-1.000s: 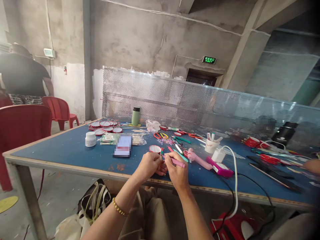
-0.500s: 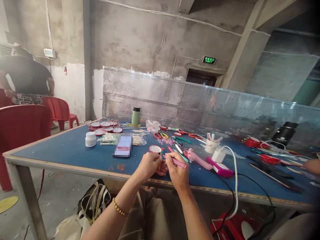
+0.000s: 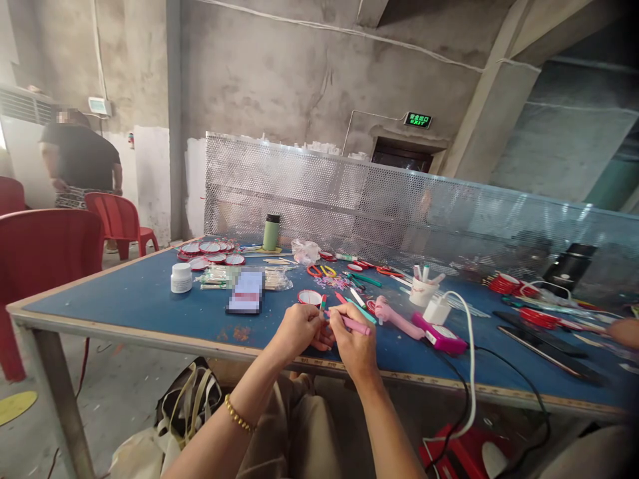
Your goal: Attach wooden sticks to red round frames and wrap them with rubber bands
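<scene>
Currently: 1 pink pen [image 3: 357, 324], slim, tilted, above near edge of blue table [image 3: 150, 313]; R hand [image 3: 360, 346] closed firmly round it. 1 small strip [image 3: 323, 301], red w/ green & white, approx. upright, pinched in L hand [image 3: 298, 330], lower end hidden. Diff. vs. earlier: bg person [image 3: 84, 159], dark top, now farther off, shifted right; hands approx. same.

Pink pen [image 3: 357, 325], red-green piece [image 3: 323, 303], blue tabletop [image 3: 144, 313]. From pen: silver hole-dotted panel [image 3: 309, 189] 12 o'clock, green-lit exit sign [image 3: 417, 120] 1, white cup [image 3: 420, 293] 2, magenta box [image 3: 442, 336] 3.
</scene>
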A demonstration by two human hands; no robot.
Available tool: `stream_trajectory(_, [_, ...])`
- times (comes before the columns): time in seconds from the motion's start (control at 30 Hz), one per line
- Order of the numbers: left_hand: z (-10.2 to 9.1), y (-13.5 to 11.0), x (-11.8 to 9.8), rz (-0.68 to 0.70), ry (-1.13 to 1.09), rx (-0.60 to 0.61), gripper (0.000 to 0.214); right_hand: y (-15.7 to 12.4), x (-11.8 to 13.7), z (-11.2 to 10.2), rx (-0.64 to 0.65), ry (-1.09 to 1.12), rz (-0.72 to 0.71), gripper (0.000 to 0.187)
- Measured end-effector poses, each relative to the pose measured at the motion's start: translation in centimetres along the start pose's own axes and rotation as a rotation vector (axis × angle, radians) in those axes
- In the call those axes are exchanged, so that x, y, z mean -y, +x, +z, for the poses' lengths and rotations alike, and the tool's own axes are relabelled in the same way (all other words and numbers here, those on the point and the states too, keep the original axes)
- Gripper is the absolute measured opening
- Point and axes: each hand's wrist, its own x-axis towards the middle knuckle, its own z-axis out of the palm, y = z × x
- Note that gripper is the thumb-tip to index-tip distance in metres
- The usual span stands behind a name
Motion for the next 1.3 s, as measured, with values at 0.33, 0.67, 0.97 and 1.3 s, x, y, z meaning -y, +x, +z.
stream_trajectory(0.33, [-0.08, 0.13, 0.31, 0.006, -0.008, 0.009, 0.026, -0.13, -0.19, 0.03, -0.013, 0.022, 0.052, 0.019])
stream_trajectory(0.67, [-0.14, 0.13, 0.3, 0.007, -0.004, 0.01, 0.027, 0.0, 0.03, -0.03, 0.003, 0.011, 0.034, 0.02])
stream_trajectory(0.97, [-0.19, 0.25, 0.62, 0.025, 0.01, 0.01, 0.029, -0.05, -0.34, 0.08, 0.005, 0.02, 0.023, 0.022])
stream_trajectory(1.3, [-0.08, 0.05, 0.33, 0.015, 0.013, 0.009, 0.024, -0.1, -0.41, 0.12, -0.019, 0.021, 0.042, 0.019])
